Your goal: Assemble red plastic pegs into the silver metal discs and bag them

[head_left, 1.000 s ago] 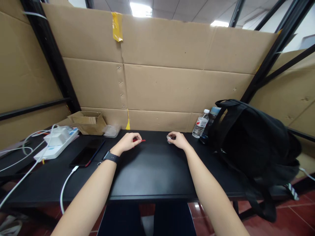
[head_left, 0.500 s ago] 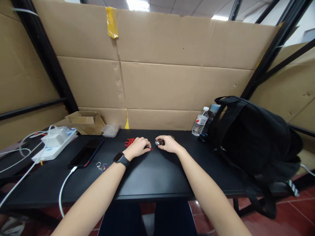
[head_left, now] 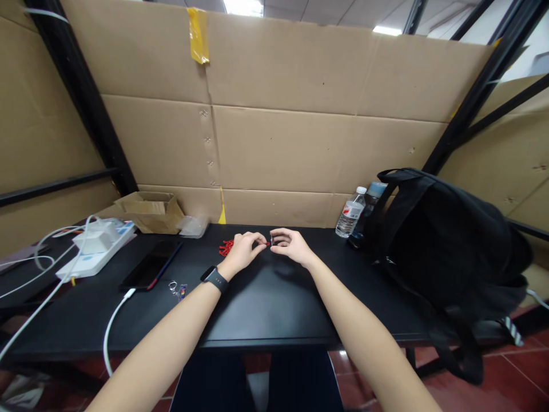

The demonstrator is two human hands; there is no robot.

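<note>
My left hand [head_left: 243, 250] is closed in a pinch on the end of a red cord [head_left: 268, 244], which shows just past the fingertips. Beside that hand, the bunched red cord [head_left: 225, 248] lies on the black table, partly covered by the fingers. Facing it, my right hand [head_left: 292, 247] grips a small, thin, shiny piece [head_left: 271, 240] between thumb and fingers. Seen nearly edge-on, the piece is too small to name. The cord end and the shiny piece are very close; whether they touch I cannot tell.
A phone [head_left: 151, 266] on a white cable and a small key ring charm [head_left: 183, 291] lie left. Behind them are a power strip [head_left: 96, 252], an open cardboard box [head_left: 154, 213] and a clear plastic packet [head_left: 194, 226]. Rightward stand a water bottle [head_left: 350, 213] and a black backpack [head_left: 446, 246].
Both hands have lifted slightly and drawn closer together. My right hand has come up from the tabletop with the shiny piece, now turned edge-on. The cord end has risen toward it.
</note>
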